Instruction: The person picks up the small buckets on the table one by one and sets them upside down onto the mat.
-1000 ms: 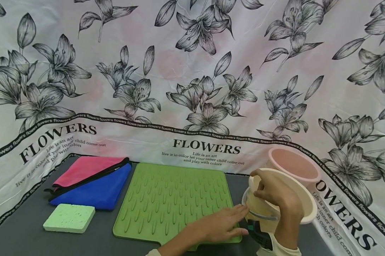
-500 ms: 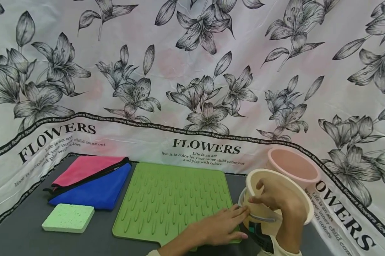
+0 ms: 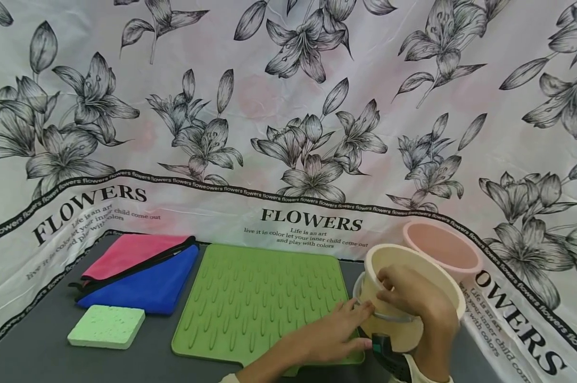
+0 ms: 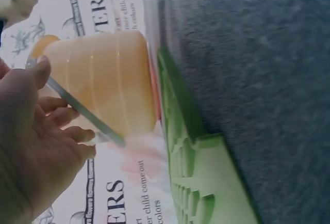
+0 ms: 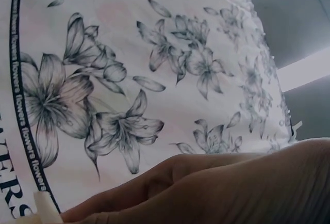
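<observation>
In the head view, a cream bucket [image 3: 415, 255] with a grey handle [image 3: 393, 317] stands tilted toward me at the right. My left hand [image 3: 329, 332] lies against its left side, fingers extended at the handle, thumb spread apart. In the left wrist view, the left fingertips and thumb touch the handle [image 4: 85, 111] and bucket wall [image 4: 108, 79]. My right hand [image 3: 415, 292] reaches over the near rim into the bucket, fingers bent at the inner wall; whether they hold anything is hidden. The right wrist view shows only the back of that hand [image 5: 206, 188] and a bit of cream rim [image 5: 47, 208].
A pink bucket [image 3: 442, 244] stands behind the cream one. A green ribbed mat [image 3: 269, 298] lies mid-table. To its left are a folded pink and blue cloth [image 3: 140, 276] and a light green sponge [image 3: 107, 325]. Flower-printed fabric [image 3: 312, 223] hangs behind the table [image 3: 34, 356].
My right hand has gone from the bucket's left rim down inside it. The bucket has shifted slightly left, and its handle lies a little lower. The left hand has barely moved.
</observation>
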A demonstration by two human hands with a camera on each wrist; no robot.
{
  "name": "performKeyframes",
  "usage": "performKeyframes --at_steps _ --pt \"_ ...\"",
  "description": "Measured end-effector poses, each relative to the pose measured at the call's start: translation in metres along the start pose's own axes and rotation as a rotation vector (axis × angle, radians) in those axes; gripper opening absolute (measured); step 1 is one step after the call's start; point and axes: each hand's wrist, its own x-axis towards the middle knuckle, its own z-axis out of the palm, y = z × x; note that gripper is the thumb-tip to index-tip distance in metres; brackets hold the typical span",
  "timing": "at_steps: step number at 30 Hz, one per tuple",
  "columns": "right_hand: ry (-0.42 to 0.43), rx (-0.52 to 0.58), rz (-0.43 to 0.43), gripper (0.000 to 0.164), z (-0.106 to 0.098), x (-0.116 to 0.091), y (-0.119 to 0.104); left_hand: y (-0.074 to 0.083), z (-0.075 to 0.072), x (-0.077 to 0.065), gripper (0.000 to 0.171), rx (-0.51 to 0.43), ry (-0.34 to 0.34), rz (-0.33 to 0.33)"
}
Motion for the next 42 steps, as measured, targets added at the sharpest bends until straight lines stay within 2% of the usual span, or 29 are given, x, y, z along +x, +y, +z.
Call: performKeyframes --at_steps 4,8,12,18,21,25,28,32,35,42 --pt "0.061 0.019 -0.011 0.010 -0.002 -0.001 -0.010 0.001 -0.009 -0.001 0.066 -0.140 0.051 -0.045" --pt "0.102 0.034 0.013 0.020 -0.002 0.000 -0.025 0.004 -0.017 -0.003 0.062 -0.195 0.130 -0.104" --pt "0.132 0.052 0.036 0.029 -0.003 0.003 -0.038 0.005 -0.025 -0.005 0.057 -0.306 0.211 -0.153" --pt "0.177 0.043 -0.027 0.022 -0.003 0.010 -0.051 0.006 -0.042 -0.011 0.059 -0.536 0.370 -0.153" --pt "0.193 0.045 -0.036 0.018 -0.003 0.014 -0.057 0.008 -0.051 -0.013 0.060 -0.658 0.464 -0.174" --pt "0.215 0.021 -0.081 0.015 0.000 0.019 -0.067 0.013 -0.065 -0.018 0.054 -0.774 0.590 -0.267" --pt "0.249 -0.003 -0.135 0.008 0.005 0.022 -0.075 0.016 -0.073 -0.023 0.048 -0.834 0.626 -0.338" --pt "0.270 0.009 -0.193 0.021 0.010 0.026 -0.083 0.014 -0.079 -0.028 0.043 -0.870 0.653 -0.365" --pt "0.260 0.031 -0.223 0.025 0.012 0.028 -0.087 0.011 -0.083 -0.031 0.041 -0.863 0.672 -0.367" --pt "0.233 0.155 -0.240 0.027 0.014 0.029 -0.089 0.002 -0.099 -0.041 0.029 -0.751 0.636 -0.352"
